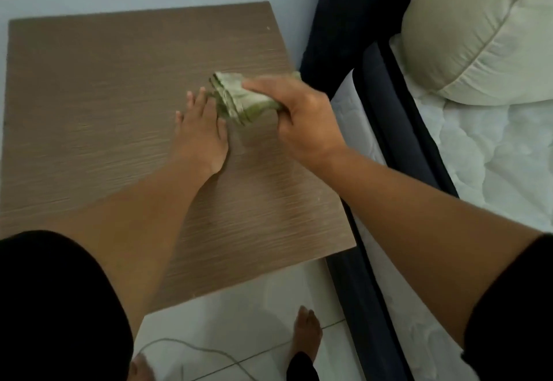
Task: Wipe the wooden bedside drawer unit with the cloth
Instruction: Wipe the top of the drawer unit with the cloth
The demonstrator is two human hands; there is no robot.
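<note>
Looking down through the head camera, I see the wooden bedside drawer unit (119, 105) only by its top surface, which fills the middle of the view between the pale wall and the dark bed frame (338, 36). My right hand (299, 120) has the folded green cloth (239, 96) pinched between thumb and curled fingers, closed firmly on it, with the cloth's lower edge at or just above the wood near the right side of the top; I cannot tell whether it presses down. My left hand (200, 129) lies flat with its fingers spread and holds nothing, its fingertips just beside the cloth. A pillow (466, 27) sits on the mattress (493, 156) to the right, and a thin cable (191, 350) trails across the tiled floor. I judge the wiping barely begun: the top shows no clear wiped track, and the drawer fronts and sides are out of sight, so they remain to be done.
</note>
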